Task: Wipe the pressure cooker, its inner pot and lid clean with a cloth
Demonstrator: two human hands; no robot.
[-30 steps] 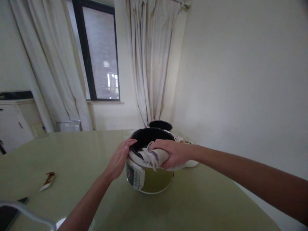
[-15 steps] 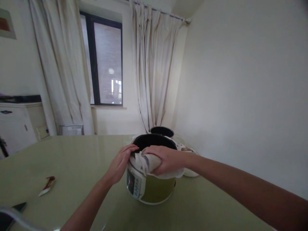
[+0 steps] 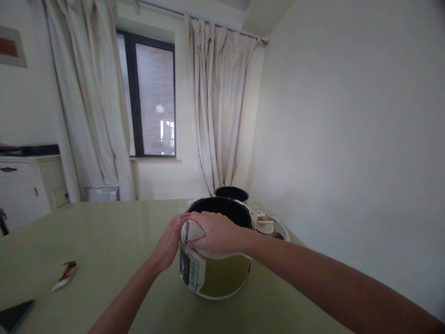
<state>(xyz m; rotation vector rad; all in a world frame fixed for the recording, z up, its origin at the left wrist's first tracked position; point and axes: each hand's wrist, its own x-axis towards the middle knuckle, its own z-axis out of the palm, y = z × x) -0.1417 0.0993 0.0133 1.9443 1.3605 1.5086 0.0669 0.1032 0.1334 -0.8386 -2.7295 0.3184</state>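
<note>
A rice cooker with a green body, pale trim and a button panel stands on the table, its black inside showing at the top. My right hand is closed on a pale cloth and presses it to the rim at the front left. At the cooker's left side, my left hand holds the rim, fingers laid over the edge right beside the cloth. Part of the cloth hangs below my right hand, and the front rim is mostly hidden by it.
Behind the cooker sits a black-lined pot. A pale round lid with a knob lies to its right. On the green table, at left, are a small brown-and-white item and a dark flat object.
My right hand has slid the cloth leftward along the rim, up against my left hand. The lid's knob now shows more fully. The view has tilted up slightly.
</note>
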